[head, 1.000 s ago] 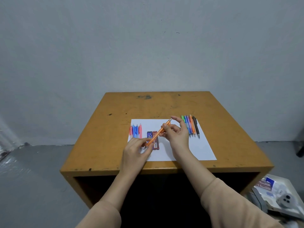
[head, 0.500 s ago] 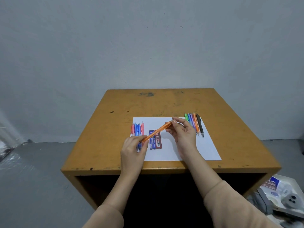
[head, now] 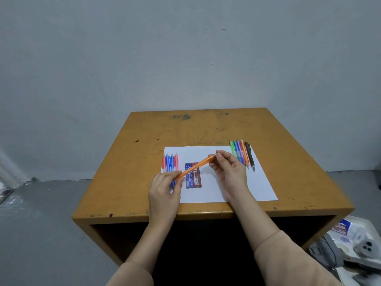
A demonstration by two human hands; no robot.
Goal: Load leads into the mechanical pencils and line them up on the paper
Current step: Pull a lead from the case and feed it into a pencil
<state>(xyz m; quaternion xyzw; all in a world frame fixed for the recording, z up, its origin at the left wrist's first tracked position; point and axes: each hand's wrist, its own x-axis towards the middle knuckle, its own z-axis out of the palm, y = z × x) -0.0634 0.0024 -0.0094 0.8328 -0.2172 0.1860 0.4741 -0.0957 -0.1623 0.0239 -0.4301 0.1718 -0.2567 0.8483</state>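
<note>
My left hand pinches the lower end of a slim orange plastic mechanical pencil, while my right hand pinches its far end, holding it slanted above the white sheet of paper. Beneath it lie two flat lead cases, blue and red. Pink and blue pencils lie left; a mixed-colour pencil row lies right, on the worn yellow-brown wooden table.

Forearms converge (left grip, right grip pinching).
</note>
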